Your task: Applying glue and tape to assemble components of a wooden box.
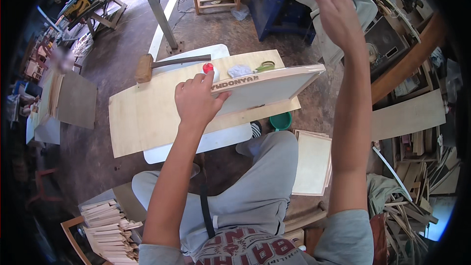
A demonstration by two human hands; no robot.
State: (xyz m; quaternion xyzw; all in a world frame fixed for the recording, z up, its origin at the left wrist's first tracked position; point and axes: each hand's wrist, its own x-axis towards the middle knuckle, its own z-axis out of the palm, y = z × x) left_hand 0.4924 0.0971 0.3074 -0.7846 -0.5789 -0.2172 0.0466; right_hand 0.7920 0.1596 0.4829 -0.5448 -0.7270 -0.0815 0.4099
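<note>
In the head view, the left hand [198, 98] has its fingers closed around the left end of a shallow framed panel [274, 88], the thumb on the side toward the person and the other fingers over the upper edge. The panel is a flat rectangle with a pale, smooth wooden rim marked with dark lettering and a dull greyish-white inner face. It stands tilted over the plywood board [144, 113], extending rightward from the fingers, its far corner reaching past the board's right end. The right hand [336, 10] is raised well apart from the panel, fingers drawn together; whether they hold anything cannot be told.

The plywood is thin, with faint grain, and lies across a smooth white desk [196, 148] with rounded corners. Behind the panel are a white bottle with a glossy red cap [208, 67], just beside the left fingers, a crumpled whitish bundle [240, 71] and green-handled scissors [265, 66]. A mallet [144, 68] with a blocky wooden head and dark straight handle lies along the board's far edge. A round green plastic container [281, 121] and stacked flat panels [311, 164] sit lower, to the right.
</note>
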